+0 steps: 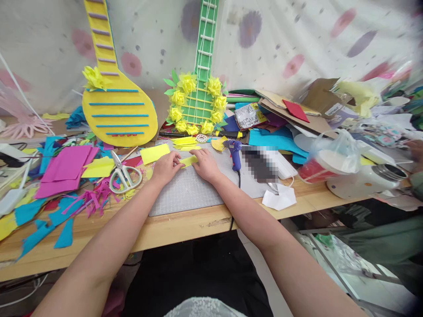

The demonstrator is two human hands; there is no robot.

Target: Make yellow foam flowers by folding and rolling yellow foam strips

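Observation:
A small strip of yellow paper (189, 161) lies between my hands on the grey cutting mat (185, 193). My left hand (168, 166) pinches its left end, thumb against bent fingers. At the other end, my right hand (205, 164) has its fingers closed down on the strip. A larger yellow sheet (155, 154) rests just left of my left hand, and more yellow pieces (184, 141) lie behind both hands. To the right of my right hand stands a blue glue gun (235, 154) with a black cord. White-handled scissors (124, 174) lie open at the left.
At the back lean a yellow cutout instrument (120, 114) and a green one (198, 103) ringed with yellow paper flowers. Magenta sheets (64, 169) and blue scraps (64, 233) cover the left. On the right are a plastic-bagged cup (330, 163), a white jar (360, 182) and a person's sleeve (380, 240).

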